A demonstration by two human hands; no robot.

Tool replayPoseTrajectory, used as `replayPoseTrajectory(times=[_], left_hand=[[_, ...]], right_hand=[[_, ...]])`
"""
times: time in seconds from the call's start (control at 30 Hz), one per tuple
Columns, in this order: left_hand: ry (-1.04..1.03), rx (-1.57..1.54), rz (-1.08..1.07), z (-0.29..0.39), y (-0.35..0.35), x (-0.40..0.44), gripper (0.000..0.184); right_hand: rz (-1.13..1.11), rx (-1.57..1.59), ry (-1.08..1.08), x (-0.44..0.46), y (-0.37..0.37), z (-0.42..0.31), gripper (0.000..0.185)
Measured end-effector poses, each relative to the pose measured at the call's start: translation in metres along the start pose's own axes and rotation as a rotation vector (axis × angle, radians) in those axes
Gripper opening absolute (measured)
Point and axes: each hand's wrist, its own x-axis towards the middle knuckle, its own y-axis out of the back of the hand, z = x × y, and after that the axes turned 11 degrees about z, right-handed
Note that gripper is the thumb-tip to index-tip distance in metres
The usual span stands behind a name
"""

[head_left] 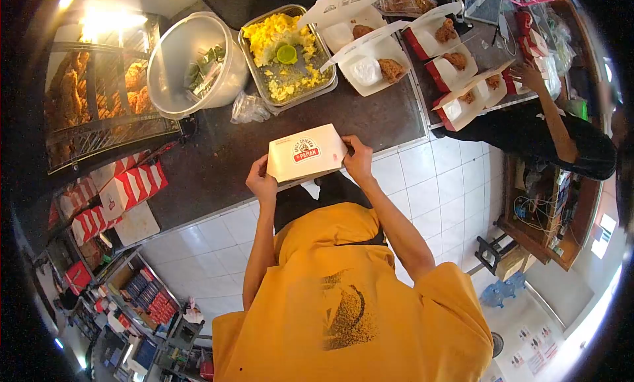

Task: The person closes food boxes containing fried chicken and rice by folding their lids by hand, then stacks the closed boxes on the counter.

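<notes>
A closed white takeaway box (323, 146) with a red chicken logo is held level at the counter's near edge. My left hand (262, 178) grips its left end, with the thumb at the near corner. At the opposite end, my right hand (357, 158) has its fingers closed on the box's side. Beyond it stands a metal tray (328, 83) of yellow food with a green cup (286, 54) in it. An open box (371, 73) to the right holds a wrapped white portion and a piece of fried chicken (391, 70).
Several more open boxes (444, 78) with chicken line the right counter, where another person's hand (528, 76) reaches in. A clear bucket (158, 71) and a lit chicken display case (99, 98) stand left. Red-striped boxes (134, 184) sit lower left.
</notes>
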Motion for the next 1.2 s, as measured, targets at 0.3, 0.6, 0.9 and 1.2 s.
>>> replayPoseTrajectory(times=[0.3,0.6,0.9,1.2], left_hand=[[0.145,-0.057,-0.019,0.002,-0.007,-0.01,0.031],[0.566,-0.241,-0.383,0.003,0.03,0.02,0.045],[-0.046,0.311,-0.149,-0.015,-0.012,-0.02,0.045],[-0.806,0.787,-0.487,0.031,0.0,0.006,0.085]], right_hand=[[-0.097,0.014,-0.189,-0.007,0.005,-0.004,0.035],[-0.425,0.132,-0.618,0.035,0.028,-0.036,0.027],[-0.233,-0.304,-0.03,-0.006,-0.003,-0.027,0.025],[-0.422,-0.531,0.449,0.01,0.002,-0.061,0.065]])
